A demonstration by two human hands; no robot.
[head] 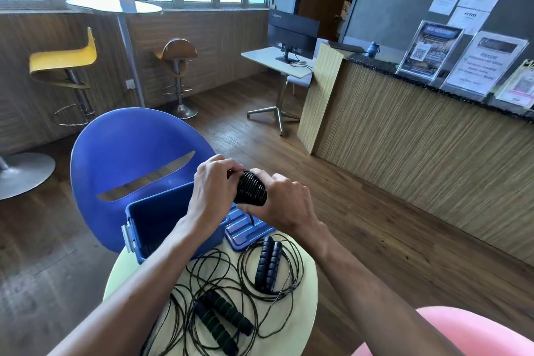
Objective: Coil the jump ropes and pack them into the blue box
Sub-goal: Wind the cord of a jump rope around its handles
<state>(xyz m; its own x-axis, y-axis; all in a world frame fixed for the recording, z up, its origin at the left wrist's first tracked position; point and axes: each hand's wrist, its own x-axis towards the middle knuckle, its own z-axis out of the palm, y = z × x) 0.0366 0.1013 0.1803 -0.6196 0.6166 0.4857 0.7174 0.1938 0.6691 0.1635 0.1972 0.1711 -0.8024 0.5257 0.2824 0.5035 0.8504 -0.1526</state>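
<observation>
Centrally, left hand [212, 191] and right hand [284, 199] clasp a tightly wound black rope coil [250, 188] above the open blue plastic box [161, 225] on the round pale table [306, 295]. Slackened fingers would probably let the windings spring loose onto the loose black ropes [231, 277] below; the coil's handles and the box floor are hidden.

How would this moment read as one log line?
both hands wrapping rope bundle | blue box open | two ropes on table

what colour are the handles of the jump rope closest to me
Black foam jump-rope handles with green bands, seen in the head view.
</observation>
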